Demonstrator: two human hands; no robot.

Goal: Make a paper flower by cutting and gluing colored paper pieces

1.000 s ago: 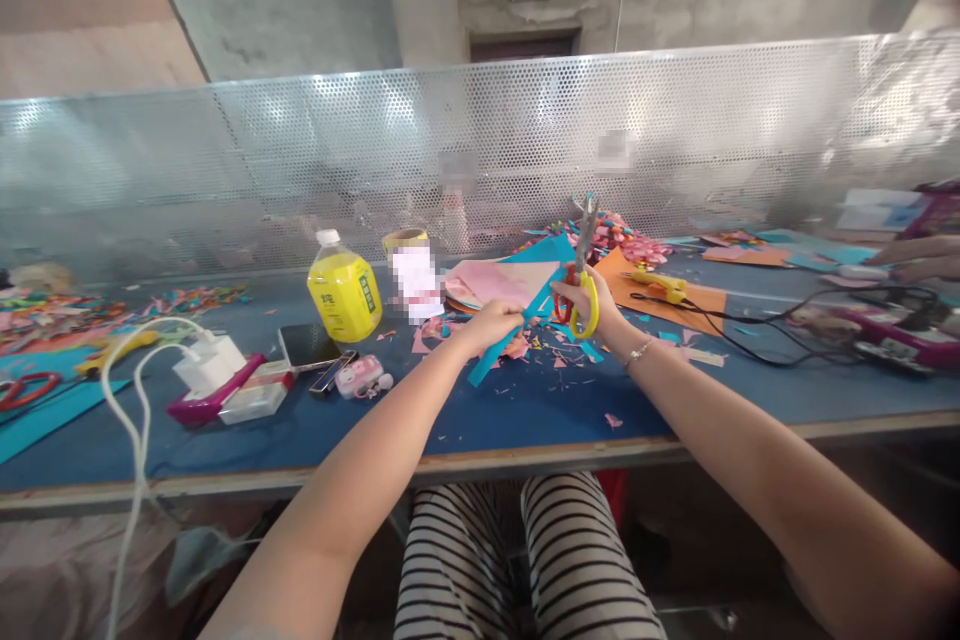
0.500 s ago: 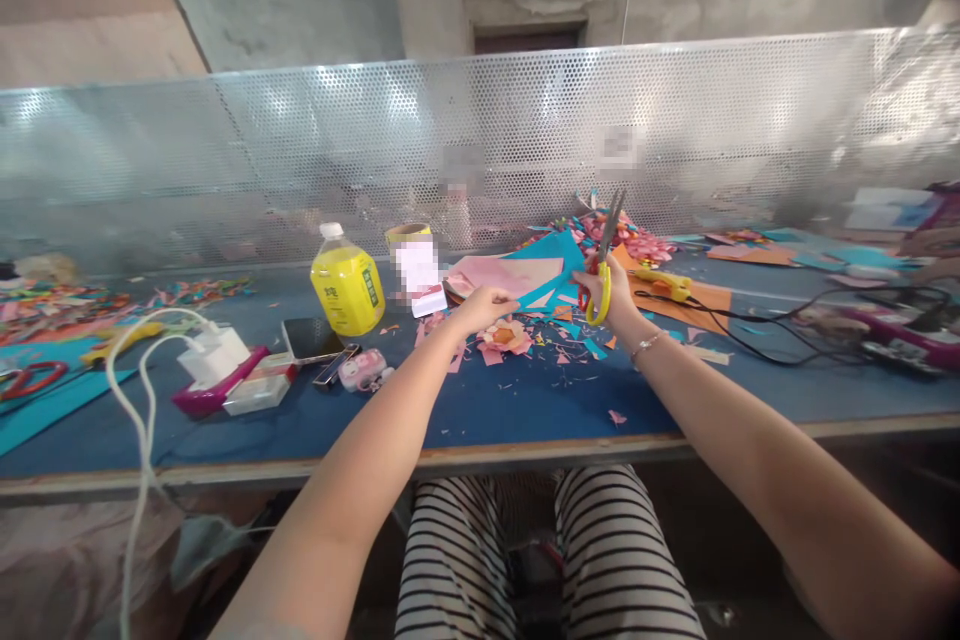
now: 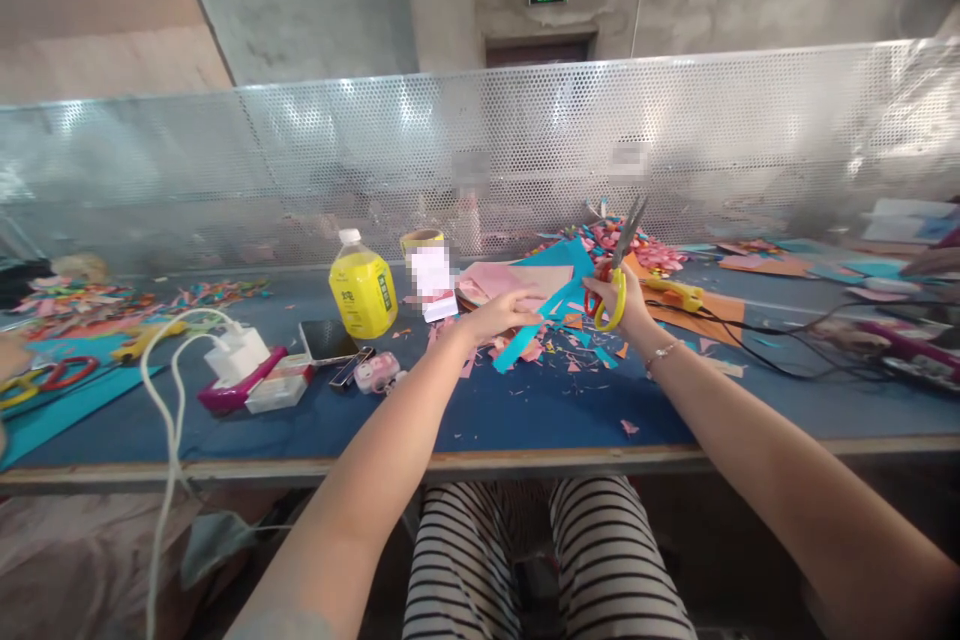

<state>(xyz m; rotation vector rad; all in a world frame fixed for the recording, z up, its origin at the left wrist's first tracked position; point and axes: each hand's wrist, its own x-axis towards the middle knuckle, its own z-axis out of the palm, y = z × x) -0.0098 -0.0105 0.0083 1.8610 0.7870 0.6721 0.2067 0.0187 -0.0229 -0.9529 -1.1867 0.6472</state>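
My left hand [image 3: 496,313] pinches a long blue paper strip [image 3: 534,328] that slants down to the left above the blue table [image 3: 525,410]. My right hand [image 3: 624,300] grips scissors [image 3: 616,270] with yellow and red handles. The blades point up and to the right, at the strip's upper end. Under both hands lie small pink and blue paper scraps [image 3: 559,355]. Behind the hands are pink and blue paper sheets [image 3: 517,278].
A yellow bottle [image 3: 362,293], a phone [image 3: 327,341], a white charger with cable [image 3: 234,357] and a pink tool [image 3: 240,382] sit at the left. A yellow glue gun [image 3: 679,292] and black cords [image 3: 787,340] lie at the right. A perforated metal screen [image 3: 480,150] backs the table.
The blue strip is in my left hand again, after being out of sight half a second ago. The scissors have tilted from upright toward the right.
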